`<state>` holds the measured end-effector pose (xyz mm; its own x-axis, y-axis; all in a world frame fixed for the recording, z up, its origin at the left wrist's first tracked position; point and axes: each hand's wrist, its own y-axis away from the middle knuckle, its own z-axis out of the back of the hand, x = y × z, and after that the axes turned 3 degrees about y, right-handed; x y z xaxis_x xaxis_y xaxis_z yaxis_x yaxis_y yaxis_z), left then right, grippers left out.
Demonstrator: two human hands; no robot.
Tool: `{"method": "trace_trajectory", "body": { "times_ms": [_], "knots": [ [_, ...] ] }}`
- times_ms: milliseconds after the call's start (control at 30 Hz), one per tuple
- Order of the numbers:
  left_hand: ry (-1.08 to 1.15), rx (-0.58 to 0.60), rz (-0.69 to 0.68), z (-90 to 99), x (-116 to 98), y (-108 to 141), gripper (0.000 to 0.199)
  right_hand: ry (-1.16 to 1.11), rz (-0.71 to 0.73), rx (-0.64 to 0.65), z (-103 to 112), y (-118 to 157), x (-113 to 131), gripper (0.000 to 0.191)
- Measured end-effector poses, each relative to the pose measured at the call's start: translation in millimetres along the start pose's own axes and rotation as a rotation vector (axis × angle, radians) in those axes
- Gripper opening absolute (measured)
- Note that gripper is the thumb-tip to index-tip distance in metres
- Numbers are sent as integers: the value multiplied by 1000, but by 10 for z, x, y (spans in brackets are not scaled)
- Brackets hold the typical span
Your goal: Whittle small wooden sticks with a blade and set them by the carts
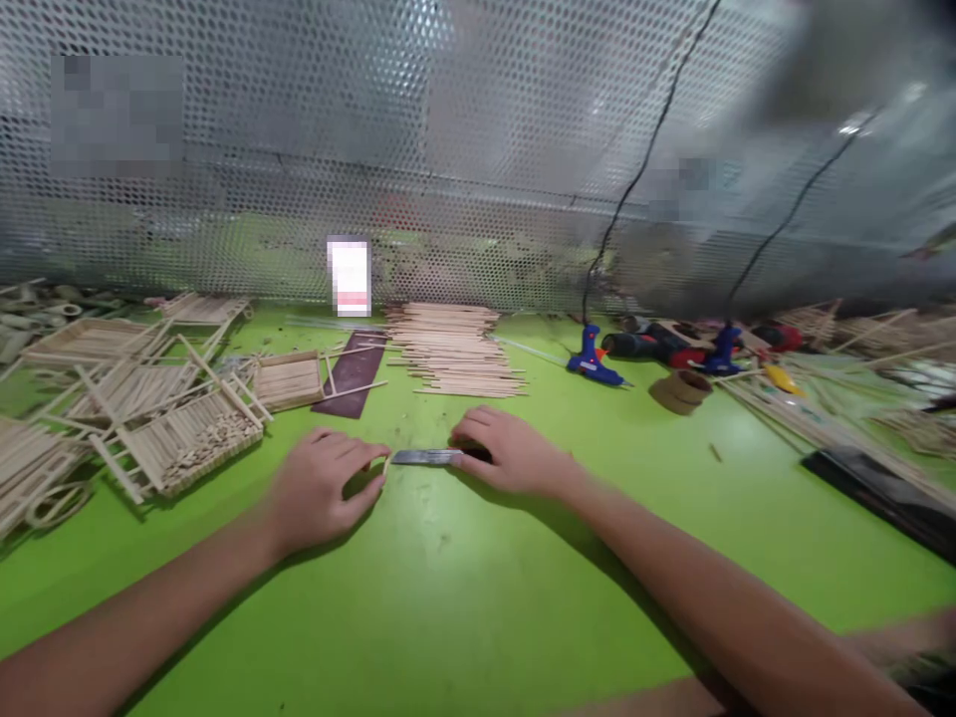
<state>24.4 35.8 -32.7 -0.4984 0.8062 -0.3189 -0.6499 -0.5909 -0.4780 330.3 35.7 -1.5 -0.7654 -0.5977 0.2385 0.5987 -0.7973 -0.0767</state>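
Note:
My right hand (497, 448) holds a metal utility knife blade (425, 457) between thumb and fingers, flat over the green table (418, 607), its tip pointing left. On the left, my left hand (329, 490) pinches a small, thin light-coloured piece (386, 465) between thumb and forefinger, right beside the blade's tip. Whether the blade touches the piece is too small to tell. Beyond both hands lies a pile of thin wooden sticks (455, 349).
Small stick-built frames (201, 438) crowd the left side. Behind my left hand is a dark strip (351, 373). A blue glue gun (594, 360), a brown tape roll (681, 390) and a black case (881, 493) are on the right. A perforated metal screen (478, 149) stands behind.

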Motion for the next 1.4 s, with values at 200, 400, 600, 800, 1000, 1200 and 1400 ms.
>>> {"method": "trace_trajectory", "body": {
  "times_ms": [200, 400, 600, 800, 1000, 1200, 1400],
  "knots": [
    [38, 54, 58, 5, 24, -29, 29, 5, 30, 39, -4, 9, -23, 28],
    [57, 92, 57, -9, 2, -15, 29, 73, -102, 5, -12, 11, -29, 24],
    [151, 205, -64, 36, -37, -15, 29, 160, -194, -16, -38, -6, -73, 23],
    [214, 258, -73, 56, -15, -31, 24, 165, -138, -10, -84, -55, -80, 30],
    [202, 184, -32, 41, 12, -34, 23, 173, -107, -1, -25, -35, -80, 25],
    [166, 227, -44, 70, 44, -46, 20, 152, 14, 17, 48, 69, 132, 28],
    [171, 236, -63, 72, 29, -70, 16, 251, 270, -3, -82, 17, 364, 24]
  ]
}}
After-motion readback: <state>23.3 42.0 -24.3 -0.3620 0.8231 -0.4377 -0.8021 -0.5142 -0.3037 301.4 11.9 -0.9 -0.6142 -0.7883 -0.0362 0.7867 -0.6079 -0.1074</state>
